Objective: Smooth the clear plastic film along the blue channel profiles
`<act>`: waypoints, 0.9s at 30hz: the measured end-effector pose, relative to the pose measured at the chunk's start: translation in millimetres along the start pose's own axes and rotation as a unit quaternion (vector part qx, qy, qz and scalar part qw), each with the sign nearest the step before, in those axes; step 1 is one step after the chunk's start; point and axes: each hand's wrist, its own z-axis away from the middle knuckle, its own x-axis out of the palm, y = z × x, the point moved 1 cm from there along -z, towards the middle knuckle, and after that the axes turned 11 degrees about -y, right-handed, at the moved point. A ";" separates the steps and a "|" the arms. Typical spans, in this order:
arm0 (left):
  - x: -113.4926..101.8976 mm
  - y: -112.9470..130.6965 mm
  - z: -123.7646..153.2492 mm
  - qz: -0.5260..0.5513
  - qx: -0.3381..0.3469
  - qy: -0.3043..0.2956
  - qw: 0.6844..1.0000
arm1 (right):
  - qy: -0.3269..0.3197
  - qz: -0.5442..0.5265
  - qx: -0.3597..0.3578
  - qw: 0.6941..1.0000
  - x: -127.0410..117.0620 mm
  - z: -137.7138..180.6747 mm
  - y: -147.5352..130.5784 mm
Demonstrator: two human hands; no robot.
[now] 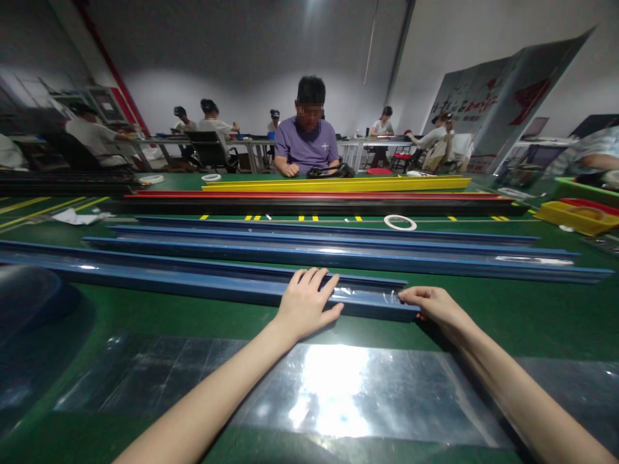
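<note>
A long blue channel strip (193, 281) lies across the green table in front of me, its right end near my right hand. My left hand (305, 301) rests over this channel with its fingers spread, pressing on it and wrapping nothing. At the channel's end, my right hand (432, 305) is closed in a pinch on shiny clear plastic film (388, 296) that lies inside the channel; the fingertips partly hide the film's edge. Nearer to me, a wide clear plastic sheet (387, 393) lies flat under my forearms, reflecting a bright light.
More blue channels (338, 252) lie just beyond, then red-and-black strips (314, 203) and a yellow one (333, 184). A white tape ring (400, 223) sits between them. A yellow tray (578, 218) stands at right. A person in purple (305, 145) sits opposite; a dark blue rounded object (29, 322) is at left.
</note>
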 end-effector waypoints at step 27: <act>1.1 -2.8 3.2 -0.010 0.012 -0.018 1.000 | -0.016 -0.062 0.018 0.998 0.3 7.2 -3.9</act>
